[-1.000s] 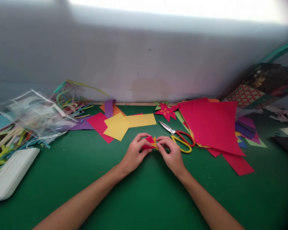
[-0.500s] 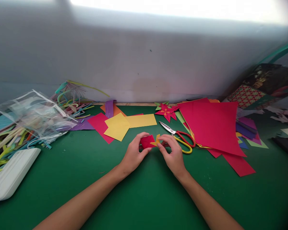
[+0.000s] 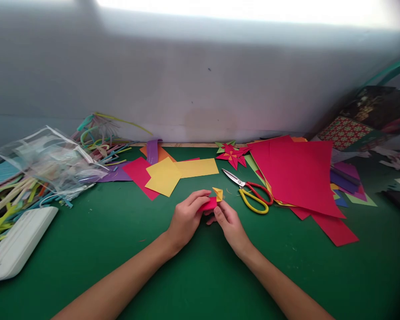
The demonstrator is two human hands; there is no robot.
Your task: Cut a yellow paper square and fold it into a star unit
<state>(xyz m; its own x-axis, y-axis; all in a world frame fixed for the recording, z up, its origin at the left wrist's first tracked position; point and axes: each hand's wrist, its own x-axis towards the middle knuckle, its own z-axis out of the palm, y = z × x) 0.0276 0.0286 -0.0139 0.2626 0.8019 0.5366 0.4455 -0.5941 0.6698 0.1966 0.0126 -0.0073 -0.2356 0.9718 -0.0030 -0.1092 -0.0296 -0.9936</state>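
A small folded red paper piece with a yellow folded part, together a folded paper piece (image 3: 209,204), is held over the green table (image 3: 200,275). My left hand (image 3: 187,218) grips its red end, fingers closed over the top. At the other side my right hand (image 3: 229,224) pinches the piece near the yellow part (image 3: 219,194), thumb in front. Some fingers of both hands are hidden behind the paper. Just to the right lie scissors (image 3: 250,191) with one red and one yellow handle, blades apart from my hands. Folded red paper stars (image 3: 232,155) lie beyond.
Yellow paper (image 3: 165,176) and red paper (image 3: 136,173) lie beyond my hands. A large red sheet stack (image 3: 296,178) is at right. At left are a white glue gun-like device (image 3: 20,242), a clear plastic bag (image 3: 53,153) and pipe cleaners (image 3: 6,209). A wall (image 3: 153,75) rises behind.
The folded piece has been turned, so the yellow part now points up. My left hand has rolled over the top, and my right hand has dropped lower with its palm turned up.
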